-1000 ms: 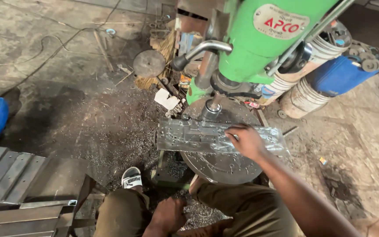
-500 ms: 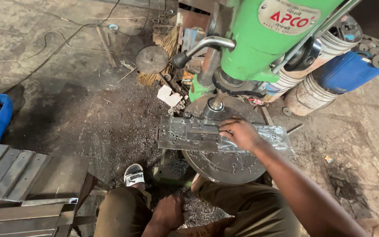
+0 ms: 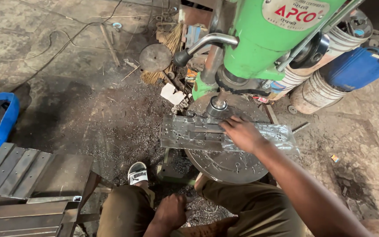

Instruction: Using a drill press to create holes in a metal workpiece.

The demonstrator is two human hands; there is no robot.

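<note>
**Hand flat on a drilled plate under the green drill press**

A green drill press [image 3: 268, 39] fills the upper middle of the frame, its chuck [image 3: 216, 106] hanging just above a round table [image 3: 229, 164]. A curved feed handle with a black knob [image 3: 181, 57] juts left from the machine. Metal shavings cover the floor at centre. A straw broom [image 3: 165, 59] and a round disc [image 3: 155, 57] lie in the upper middle, cables trail across the upper left, and a sandalled foot [image 3: 137, 172] shows at lower centre.

The perforated metal plate [image 3: 189, 134] lies across the round table at centre, overhanging it on both sides. The right hand [image 3: 241, 133] comes in from the lower right and presses down on the plate just right of the chuck, fingers together and laid flat. The left hand [image 3: 171, 211] rests low between the knees at bottom centre, fingers curled; whether it holds anything cannot be told.

A blue crate [image 3: 3, 127] at the left edge holds dark metal pieces. A blue drum [image 3: 356, 68] lies on its side at upper right, beside white buckets [image 3: 314, 94]. Flat steel sections [image 3: 18, 171] are stacked at lower left.
</note>
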